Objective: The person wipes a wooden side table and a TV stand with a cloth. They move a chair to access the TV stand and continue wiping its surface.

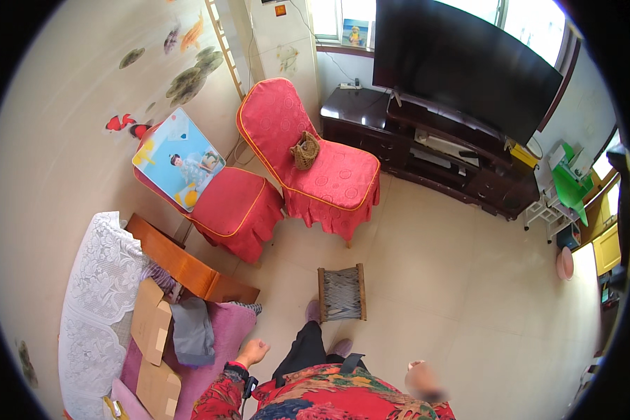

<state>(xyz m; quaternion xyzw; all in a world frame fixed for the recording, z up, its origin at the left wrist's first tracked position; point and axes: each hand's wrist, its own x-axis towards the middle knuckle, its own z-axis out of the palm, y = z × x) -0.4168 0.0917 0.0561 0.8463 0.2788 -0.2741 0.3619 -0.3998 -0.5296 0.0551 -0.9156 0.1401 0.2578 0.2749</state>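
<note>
— Where are the hands?

— The left hand [254, 351] is low in the view, at the end of a red flowered sleeve [220, 395], fingers curled loosely into a fist and holding nothing. It hangs just beside the edge of a pink blanket [225, 334]. The right hand [420, 378] is a blur at the lower edge; I cannot tell how its fingers are set.

— What lies nearest the left hand?

— A grey cloth [192, 334] on the blanket, crumpled, its long axis running from the person toward the wall. Left of it are two flat pieces of cardboard [150, 322], one above the other, long axis the same way. A white lace cover [94, 301] lies further left.

— And ahead of the feet?

— A small stool [342, 292] with a woven grey seat stands on the tiled floor [434, 280], just beyond the shoes. Its wooden side rails point away from the person, tilted slightly.

— Further off?

— Two red chairs [315, 168]; a woven basket [305, 150] sits on one, a picture board [180, 159] leans on the other. A dark television [462, 63] stands on a low cabinet [427, 150].
</note>
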